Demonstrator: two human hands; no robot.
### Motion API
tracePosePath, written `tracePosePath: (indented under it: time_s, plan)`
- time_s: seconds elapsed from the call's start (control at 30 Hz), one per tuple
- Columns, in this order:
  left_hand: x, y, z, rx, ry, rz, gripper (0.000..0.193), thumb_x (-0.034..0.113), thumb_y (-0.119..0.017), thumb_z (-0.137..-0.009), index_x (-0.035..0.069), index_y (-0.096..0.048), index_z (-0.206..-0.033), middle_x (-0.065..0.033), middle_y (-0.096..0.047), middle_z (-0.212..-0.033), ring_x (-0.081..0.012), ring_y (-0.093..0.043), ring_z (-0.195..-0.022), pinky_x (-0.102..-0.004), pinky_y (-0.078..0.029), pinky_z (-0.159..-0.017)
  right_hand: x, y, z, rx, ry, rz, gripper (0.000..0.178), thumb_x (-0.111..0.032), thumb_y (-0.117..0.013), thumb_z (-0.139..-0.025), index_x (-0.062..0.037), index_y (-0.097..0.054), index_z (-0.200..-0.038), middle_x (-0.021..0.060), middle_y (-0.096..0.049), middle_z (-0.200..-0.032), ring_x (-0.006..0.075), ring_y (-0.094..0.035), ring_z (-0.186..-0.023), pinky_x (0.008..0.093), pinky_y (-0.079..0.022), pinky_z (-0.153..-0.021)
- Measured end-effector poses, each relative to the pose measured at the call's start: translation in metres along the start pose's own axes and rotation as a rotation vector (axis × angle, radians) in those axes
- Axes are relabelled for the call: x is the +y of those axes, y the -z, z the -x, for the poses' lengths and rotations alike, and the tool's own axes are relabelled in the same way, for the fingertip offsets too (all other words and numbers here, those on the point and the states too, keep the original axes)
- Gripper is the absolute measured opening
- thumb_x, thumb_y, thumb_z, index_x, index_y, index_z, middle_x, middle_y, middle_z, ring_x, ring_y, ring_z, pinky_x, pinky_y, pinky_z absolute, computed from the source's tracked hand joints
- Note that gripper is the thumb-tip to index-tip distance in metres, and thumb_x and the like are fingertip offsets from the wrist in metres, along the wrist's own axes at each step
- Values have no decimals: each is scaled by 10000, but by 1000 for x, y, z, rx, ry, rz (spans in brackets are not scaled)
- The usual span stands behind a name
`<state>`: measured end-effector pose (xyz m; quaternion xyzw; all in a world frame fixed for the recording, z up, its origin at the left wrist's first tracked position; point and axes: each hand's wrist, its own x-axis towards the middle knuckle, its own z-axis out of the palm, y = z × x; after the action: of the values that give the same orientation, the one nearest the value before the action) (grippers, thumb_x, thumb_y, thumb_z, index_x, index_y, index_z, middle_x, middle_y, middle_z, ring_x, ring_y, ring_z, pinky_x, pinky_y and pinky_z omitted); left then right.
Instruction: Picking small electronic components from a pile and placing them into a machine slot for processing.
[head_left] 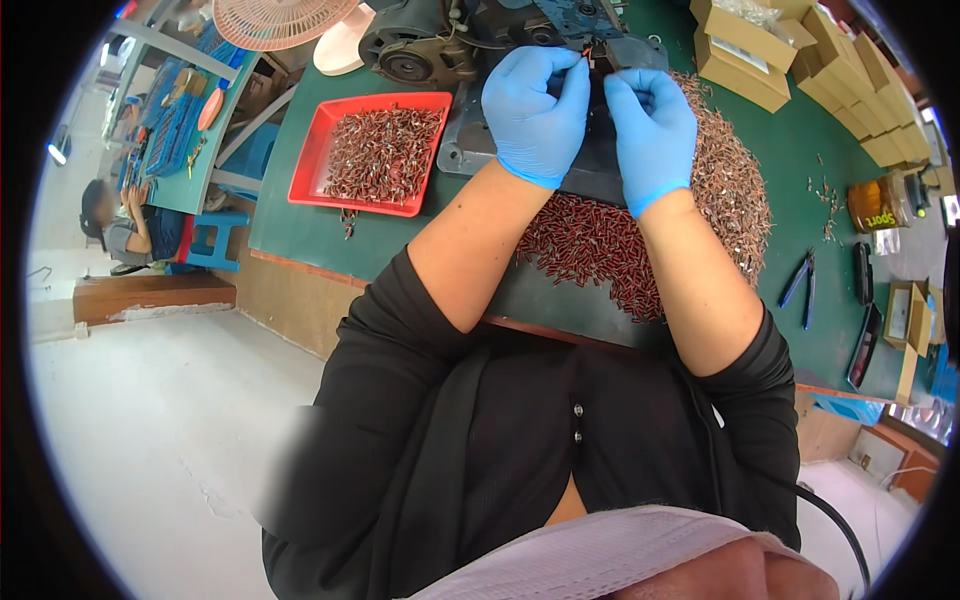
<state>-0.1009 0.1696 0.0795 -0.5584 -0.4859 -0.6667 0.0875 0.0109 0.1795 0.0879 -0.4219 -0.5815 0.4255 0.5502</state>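
Note:
My left hand (538,118), in a blue glove, pinches a small red part (587,53) at the front of a dark bench machine (480,30). To its right my gloved right hand (655,138) has thumb and fingertips pressed together; what lies between them is too small to make out. Below my hands a heap of small dark red cylindrical pieces (590,245) spreads over the green table (545,310). Beside my right forearm lies a large pile of small coppery metal pieces (735,190). Left of the machine, a red tray (297,183) holds many red-and-metal pieces.
A pink fan (280,22) stands at the far left. Cardboard boxes (740,72) line the far right. Blue-handled pliers (798,278), an amber jar (875,205) and a phone (865,345) lie to the right. Another person (130,225) sits at a left-hand bench.

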Motion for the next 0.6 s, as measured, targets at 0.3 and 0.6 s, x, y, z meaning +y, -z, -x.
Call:
tracePosePath:
  time_s: [0.3, 0.6]
  plan:
    - [8, 77, 35, -96, 254, -78, 101, 100, -737, -735, 28, -676, -772, -51, -635, -702, -129, -572, -616, -264, -470, -612, 37, 154, 47, -154, -140, 145, 103, -83, -608, -873, -6, -633, -937, 7, -608, -809, 77, -546, -747, 216, -449, -689]
    - [-38, 136, 80, -176, 390, -365, 144, 44, -691, -798, -15, -653, -925, -15, -632, -772, -63, -543, -642, -206, -455, -622, 63, 230, 81, -314, -135, 730, 136, -83, -678, -802, -36, -674, -929, 39, -650, -828, 98, -579, -698, 235, -485, -676]
